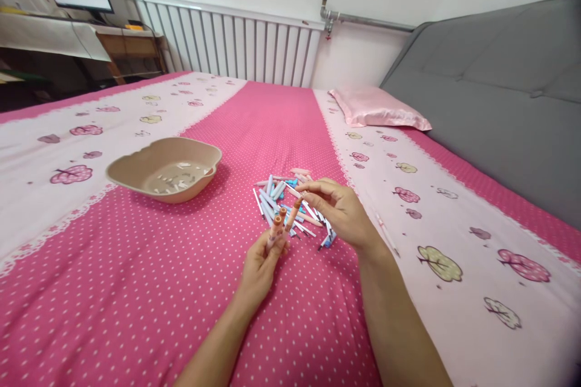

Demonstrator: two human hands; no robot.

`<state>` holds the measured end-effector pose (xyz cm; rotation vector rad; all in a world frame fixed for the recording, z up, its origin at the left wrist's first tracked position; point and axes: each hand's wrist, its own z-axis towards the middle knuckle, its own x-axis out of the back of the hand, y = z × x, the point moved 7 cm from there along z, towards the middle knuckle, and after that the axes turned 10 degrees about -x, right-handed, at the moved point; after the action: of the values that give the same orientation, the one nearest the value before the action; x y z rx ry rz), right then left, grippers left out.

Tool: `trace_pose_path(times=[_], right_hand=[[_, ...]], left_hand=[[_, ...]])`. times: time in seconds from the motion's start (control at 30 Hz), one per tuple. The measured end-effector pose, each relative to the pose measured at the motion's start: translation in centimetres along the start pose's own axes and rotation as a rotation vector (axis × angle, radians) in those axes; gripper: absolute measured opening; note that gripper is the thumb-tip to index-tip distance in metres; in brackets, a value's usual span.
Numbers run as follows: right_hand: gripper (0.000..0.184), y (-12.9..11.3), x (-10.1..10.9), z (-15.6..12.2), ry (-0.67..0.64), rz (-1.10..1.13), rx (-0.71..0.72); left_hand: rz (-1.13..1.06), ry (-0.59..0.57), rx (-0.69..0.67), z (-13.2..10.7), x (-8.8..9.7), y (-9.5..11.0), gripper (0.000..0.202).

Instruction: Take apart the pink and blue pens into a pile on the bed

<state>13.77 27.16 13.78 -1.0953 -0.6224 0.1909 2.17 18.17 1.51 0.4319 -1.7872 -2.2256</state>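
My left hand (261, 263) is closed around two or three orange-capped pens (280, 225) that stand upright in its fingers. My right hand (338, 208) pinches one more orange-capped pen (295, 213) at its upper end, holding it against the bunch in the left hand. Just behind both hands lies a loose pile of pens (290, 205) in blue, white and pink on the pink dotted bedsheet (136, 290).
A beige shallow basin (136, 176) with small white scraps inside sits on the bed to the left. One stray pen (387, 233) lies right of my right wrist. A pink pillow (379, 109), grey headboard (499, 109), white radiator (236, 48) and desk (127, 42) ring the bed.
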Motion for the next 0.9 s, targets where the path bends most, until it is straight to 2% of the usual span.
trace_pose_path(times=[0.2, 0.4, 0.53, 0.63, 0.73, 0.8, 0.9], right_hand=[[0.027, -1.3, 0.0, -0.5, -0.053, -0.155, 0.046], [0.038, -1.7, -0.9, -0.9, -0.143, -0.195, 0.068], [0.045, -0.6, -0.3, -0.6, -0.054, -0.083, 0.003], [0.037, 1.4, -0.2, 0.1, 0.019, -0.076, -0.100], [0.025, 3.5, -1.8, 0.7, -0.007, -0.274, -0.187], [0.020, 4.7, -3.9, 0.8, -0.102, -0.411, -0.204], [0.014, 6.1, -6.9, 0.5, -0.223, -0.570, -0.215]], left_hand=[[-0.023, 0.011, -0.017, 0.0, 0.0, 0.1, 0.027], [-0.086, 0.060, 0.001, 0.1, 0.2, 0.1, 0.028], [-0.118, 0.100, 0.007, 0.0, 0.6, -0.3, 0.027], [-0.185, 0.192, 0.020, 0.0, 1.2, -0.5, 0.027], [-0.206, 0.306, -0.003, 0.0, 2.0, -0.2, 0.028], [-0.197, 0.358, -0.030, -0.1, 2.3, 0.0, 0.027], [-0.188, 0.370, -0.059, 0.0, 2.5, 0.1, 0.027]])
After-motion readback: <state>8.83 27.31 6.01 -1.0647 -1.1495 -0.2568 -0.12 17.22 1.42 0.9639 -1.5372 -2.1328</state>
